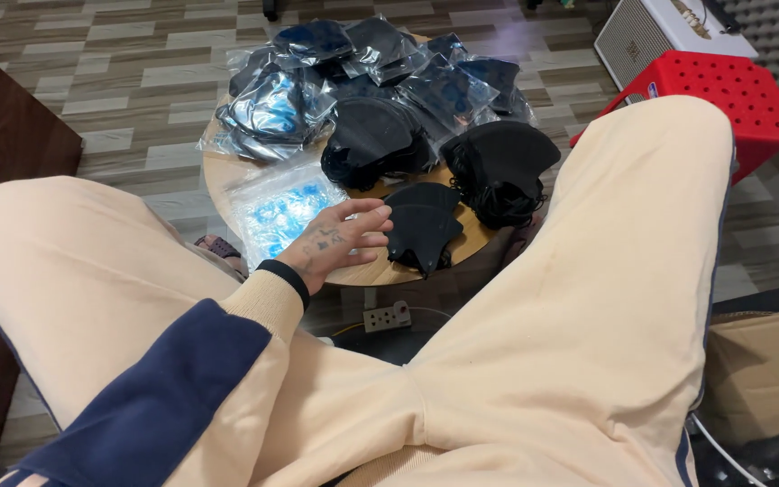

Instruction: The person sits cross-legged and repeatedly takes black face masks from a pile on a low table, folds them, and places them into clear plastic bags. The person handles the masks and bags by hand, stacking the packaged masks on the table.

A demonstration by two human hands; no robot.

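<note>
My left hand (335, 239) reaches from the lower left over my knee onto a small round wooden table (216, 180). Its fingers are stretched out and rest on the edge of a small flat stack of black face masks (424, 230) at the table's near side. Two heaps of loose black masks (500, 167) (373, 140) lie behind it. Left of the hand lies a clear bag with blue pieces inside (274, 209). Several clear bags of dark masks (317, 68) cover the table's far half. My right hand is out of sight.
My legs in cream trousers (588, 298) frame the table on both sides. A red plastic stool (723, 90) and a white box (651, 32) stand at the far right. A cardboard box (759, 370) sits lower right, a socket strip (387, 317) lies on the floor, and dark furniture (2, 144) stands left.
</note>
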